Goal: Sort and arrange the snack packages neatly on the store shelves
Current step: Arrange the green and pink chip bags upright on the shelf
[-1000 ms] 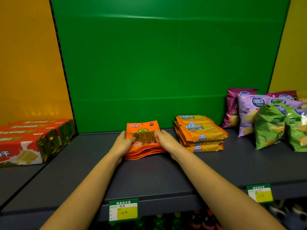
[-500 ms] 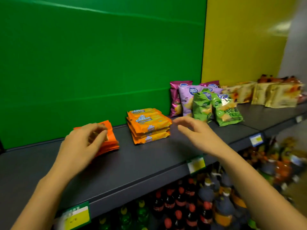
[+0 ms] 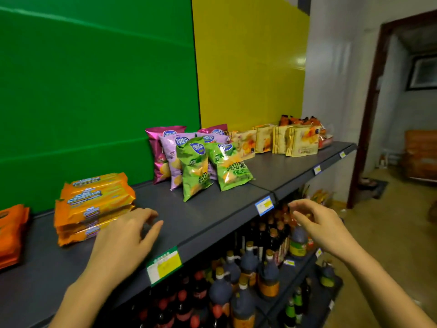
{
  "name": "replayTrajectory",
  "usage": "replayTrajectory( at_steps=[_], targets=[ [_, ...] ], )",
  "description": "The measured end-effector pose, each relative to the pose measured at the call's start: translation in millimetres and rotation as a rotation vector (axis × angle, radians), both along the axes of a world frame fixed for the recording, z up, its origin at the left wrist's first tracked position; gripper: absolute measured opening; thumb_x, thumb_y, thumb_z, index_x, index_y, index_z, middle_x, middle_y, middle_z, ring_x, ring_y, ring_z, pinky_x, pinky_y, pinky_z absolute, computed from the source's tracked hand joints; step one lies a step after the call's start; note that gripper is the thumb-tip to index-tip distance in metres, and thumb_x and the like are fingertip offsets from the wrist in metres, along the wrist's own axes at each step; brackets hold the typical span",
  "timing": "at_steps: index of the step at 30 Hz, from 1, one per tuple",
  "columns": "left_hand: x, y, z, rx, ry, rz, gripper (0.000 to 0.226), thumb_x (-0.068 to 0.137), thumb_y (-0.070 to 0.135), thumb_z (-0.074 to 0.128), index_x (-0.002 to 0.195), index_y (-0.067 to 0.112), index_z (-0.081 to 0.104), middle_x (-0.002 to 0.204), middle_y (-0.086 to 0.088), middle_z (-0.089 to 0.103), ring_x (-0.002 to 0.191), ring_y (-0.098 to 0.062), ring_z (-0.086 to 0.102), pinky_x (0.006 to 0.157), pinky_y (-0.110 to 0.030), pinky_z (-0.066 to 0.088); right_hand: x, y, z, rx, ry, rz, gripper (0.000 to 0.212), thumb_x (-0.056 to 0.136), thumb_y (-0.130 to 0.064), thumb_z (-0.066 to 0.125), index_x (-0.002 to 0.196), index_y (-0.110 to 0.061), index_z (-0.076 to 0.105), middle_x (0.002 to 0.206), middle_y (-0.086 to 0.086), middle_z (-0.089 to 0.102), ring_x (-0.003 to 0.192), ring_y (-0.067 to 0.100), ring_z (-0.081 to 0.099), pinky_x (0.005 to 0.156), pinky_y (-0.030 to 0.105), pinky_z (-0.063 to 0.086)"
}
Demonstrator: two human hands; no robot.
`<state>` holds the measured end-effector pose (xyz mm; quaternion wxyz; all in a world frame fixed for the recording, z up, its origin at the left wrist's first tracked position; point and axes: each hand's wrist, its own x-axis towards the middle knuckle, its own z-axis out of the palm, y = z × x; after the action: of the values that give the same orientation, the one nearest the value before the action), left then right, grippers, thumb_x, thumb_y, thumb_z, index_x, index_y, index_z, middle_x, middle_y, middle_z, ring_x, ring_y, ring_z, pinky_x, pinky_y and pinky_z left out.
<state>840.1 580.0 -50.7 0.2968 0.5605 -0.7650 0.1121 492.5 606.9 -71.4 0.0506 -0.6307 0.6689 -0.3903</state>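
A stack of orange cheese cracker packs (image 3: pixel 94 204) lies on the grey shelf (image 3: pixel 212 209). At the far left edge sits a pile of orange snack pouches (image 3: pixel 11 233). Green chip bags (image 3: pixel 208 166) lean in front of purple chip bags (image 3: pixel 168 150) further right. Beige pastry packs (image 3: pixel 293 140) stand near the shelf's right end. My left hand (image 3: pixel 125 242) hovers empty over the shelf, just right of the cracker stack, fingers apart. My right hand (image 3: pixel 319 223) is off the shelf's front edge, in the air, fingers loosely spread and holding nothing.
Price tags (image 3: pixel 164 265) (image 3: pixel 264 205) hang on the shelf's front lip. Dark sauce and drink bottles (image 3: pixel 246 275) fill the lower shelves. A doorway (image 3: pixel 402 102) opens at the right, with orange crates (image 3: pixel 421 155) beyond. Green and yellow panels back the shelf.
My view has swung right along the shelf. Both hands let go of the orange pouch pile, which now sits at the far left, and moved rightward, the right hand past the shelf edge.
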Motion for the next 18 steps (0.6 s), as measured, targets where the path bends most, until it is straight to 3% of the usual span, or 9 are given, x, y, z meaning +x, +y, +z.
replayTrajectory(
  at_steps=[5,10,18],
  targets=[
    [-56,-28,-9,-0.012,0.025,0.106,0.023,0.085,0.032,0.062,0.099,0.016,0.067,0.092,-0.002,0.072,0.086,-0.027,0.068,0.065,-0.035,0.052,-71,-35,1,0.013,0.081,0.012,0.025,0.090,-0.016,0.055,0.114,-0.016,0.063,0.112,0.002,0.066,0.106,0.019,0.060,0.083,0.028,0.044],
    [-90,-49,-10,-0.038,0.076,0.251,0.036,0.085,0.036,0.060,0.114,0.016,0.060,0.103,-0.001,0.069,0.093,-0.028,0.066,0.069,-0.035,0.050,-116,-82,10,0.018,0.126,0.099,0.027,0.092,-0.021,0.052,0.118,-0.018,0.060,0.117,-0.001,0.064,0.110,0.017,0.058,0.081,0.025,0.039],
    [-106,-75,2,0.061,0.065,0.409,0.056,0.084,0.047,0.055,0.128,0.014,0.046,0.119,-0.005,0.065,0.098,-0.033,0.064,0.081,-0.043,0.051,-125,-163,24,0.067,0.104,0.247,0.027,0.092,-0.025,0.052,0.117,-0.020,0.060,0.119,-0.001,0.063,0.113,0.020,0.057,0.090,0.033,0.043]
  ],
)
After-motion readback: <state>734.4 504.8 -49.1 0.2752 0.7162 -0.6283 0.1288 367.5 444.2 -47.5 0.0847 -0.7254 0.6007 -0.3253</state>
